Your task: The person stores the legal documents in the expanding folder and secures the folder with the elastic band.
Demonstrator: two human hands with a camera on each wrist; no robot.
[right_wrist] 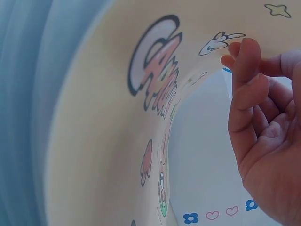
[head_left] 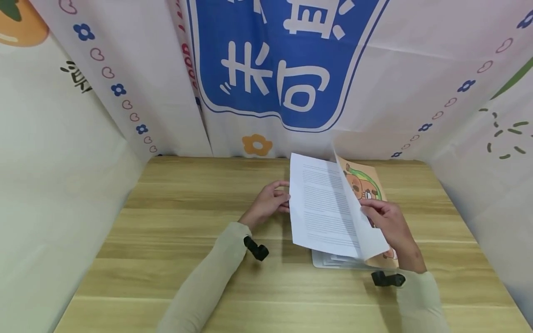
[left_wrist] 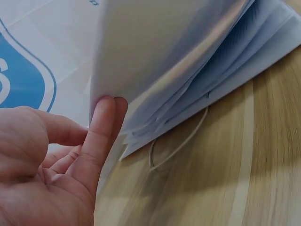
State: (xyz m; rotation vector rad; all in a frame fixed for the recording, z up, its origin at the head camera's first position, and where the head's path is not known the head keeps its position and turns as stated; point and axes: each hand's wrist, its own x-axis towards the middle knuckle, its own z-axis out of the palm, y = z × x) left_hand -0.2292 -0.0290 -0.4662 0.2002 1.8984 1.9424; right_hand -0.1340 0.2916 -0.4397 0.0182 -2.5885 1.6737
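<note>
A stack of paper sheets with a printed white page [head_left: 325, 203] on top stands partly raised. My left hand [head_left: 270, 200] is at its left edge, and in the left wrist view the fingertips [left_wrist: 113, 106] press at the edge of the lifted paper [left_wrist: 136, 52]. At the right side, a tan cover with cartoon animals [head_left: 370, 175] bends upward, a white flap [head_left: 366, 231] curling beside it. My right hand [head_left: 389, 222] pinches at this bent part, thumb over the white side. The cover's printed face [right_wrist: 155, 70] curves in front of the right wrist camera.
More sheets and a pale backing [head_left: 333, 261] lie beneath, on the wood-grain table [head_left: 187, 208]. A thin cord loop [left_wrist: 181, 146] hangs from the stack's lower edge. Patterned white cloth [head_left: 145, 55] walls the table in at the back and sides.
</note>
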